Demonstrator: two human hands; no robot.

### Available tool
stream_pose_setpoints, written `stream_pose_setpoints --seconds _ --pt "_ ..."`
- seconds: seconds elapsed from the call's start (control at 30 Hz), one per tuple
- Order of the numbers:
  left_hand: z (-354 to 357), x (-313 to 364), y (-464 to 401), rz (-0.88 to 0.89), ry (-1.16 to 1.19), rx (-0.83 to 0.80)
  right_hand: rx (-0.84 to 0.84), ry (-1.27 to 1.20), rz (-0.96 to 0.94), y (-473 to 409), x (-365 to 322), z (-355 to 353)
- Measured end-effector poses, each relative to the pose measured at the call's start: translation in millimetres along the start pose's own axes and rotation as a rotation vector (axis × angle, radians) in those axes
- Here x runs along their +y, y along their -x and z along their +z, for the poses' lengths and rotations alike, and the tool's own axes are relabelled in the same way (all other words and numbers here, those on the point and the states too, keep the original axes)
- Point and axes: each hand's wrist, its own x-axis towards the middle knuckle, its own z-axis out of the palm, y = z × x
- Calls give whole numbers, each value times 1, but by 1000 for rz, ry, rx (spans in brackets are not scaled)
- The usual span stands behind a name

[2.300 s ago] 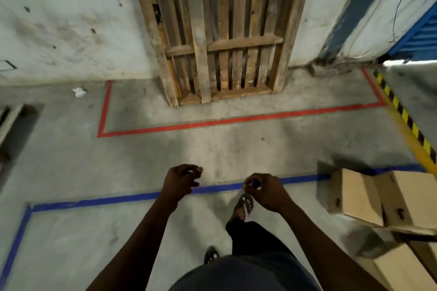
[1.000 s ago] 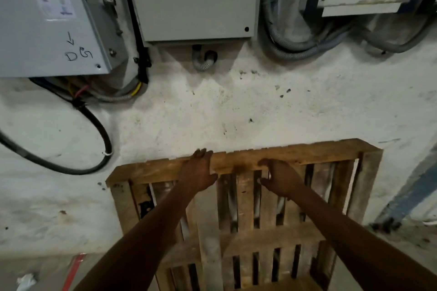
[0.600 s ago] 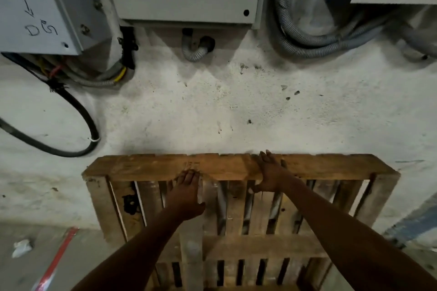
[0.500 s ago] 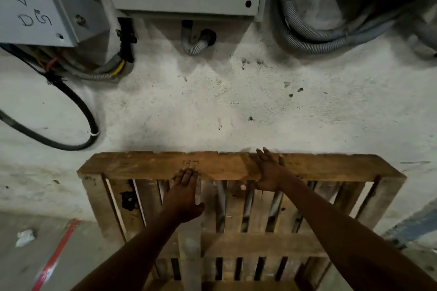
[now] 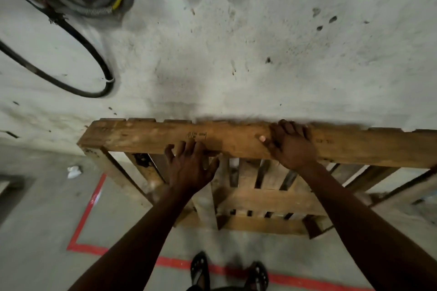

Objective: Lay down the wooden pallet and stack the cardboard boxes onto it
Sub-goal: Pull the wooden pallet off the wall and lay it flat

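Having shifted our right hand (image 5: 292, 146) up since a moment ago, we are curling its fingers over the wooden pallet (image 5: 236, 142) top rail leaning at the wall, left hand (image 5: 189, 165) spread just below, readying the tip-down.

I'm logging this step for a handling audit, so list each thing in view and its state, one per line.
wooden pallet: on edge, leaning at the wall, not yet laid down.
left hand: fingers spread, touching the pallet's top beam.
right hand: fingers curled over the top beam, gripping it.
black cable: hanging in a loop on the wall.
red floor tape: stuck flat on the floor.
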Motion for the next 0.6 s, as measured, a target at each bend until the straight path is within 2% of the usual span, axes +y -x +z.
stream_pose_setpoints --seconds 0.1,0.17,0.27,0.37,0.6 --pt "-12 -7 -4 -36 5 8 15 4 62 33 -12 1" --pt "-18 -11 -8 -63 73 -51 23 13 96 58 -20 -3" --pt "-21 0 1 -65 157 -241 8 23 143 101 -38 -13" --pt "-25 21 40 -87 67 -401 -77 53 158 147 -55 -12" --pt "-52 26 112 -86 20 -419 -45 -20 204 220 -71 -3"
